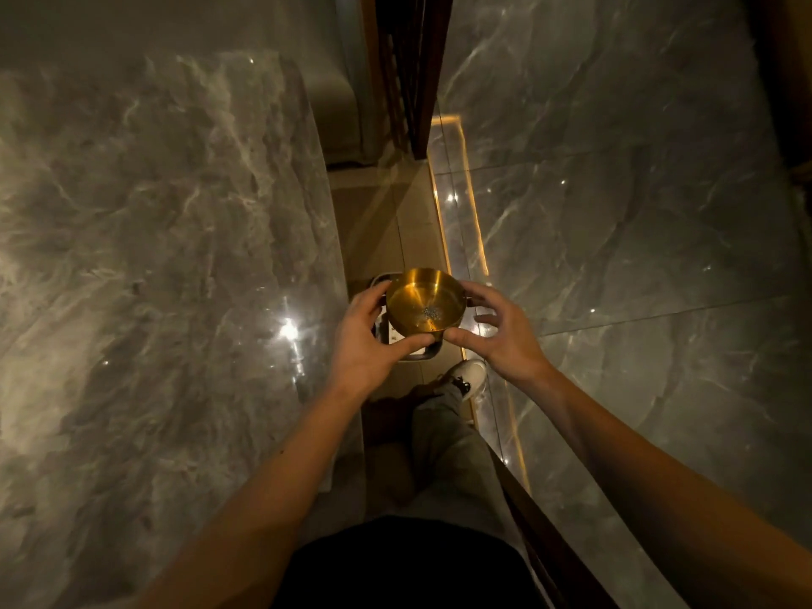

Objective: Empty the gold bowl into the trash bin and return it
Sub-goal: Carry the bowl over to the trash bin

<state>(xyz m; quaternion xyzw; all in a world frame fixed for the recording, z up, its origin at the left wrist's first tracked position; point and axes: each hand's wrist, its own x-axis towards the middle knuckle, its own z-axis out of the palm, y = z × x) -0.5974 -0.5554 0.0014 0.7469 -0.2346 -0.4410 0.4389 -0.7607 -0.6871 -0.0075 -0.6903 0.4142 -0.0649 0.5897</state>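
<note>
The gold bowl [425,303] is held in the air between both hands, roughly upright and tipped slightly away from me. A small heap of pale bits lies at its bottom. My left hand [367,342] grips its left side and near rim with thumb and fingers. My right hand [498,334] holds the right side, thumb on the near rim, some fingers spread loose. Directly beneath the bowl stands the trash bin [381,334], a small open bin on the floor, mostly hidden by the bowl and my hands.
A grey marble tabletop [154,279] fills the left. A glossy marble wall [637,213] with a lit strip at its foot runs along the right. Between them is a narrow floor strip with my leg and white shoe [470,375]. A dark wooden frame [408,72] stands farther ahead.
</note>
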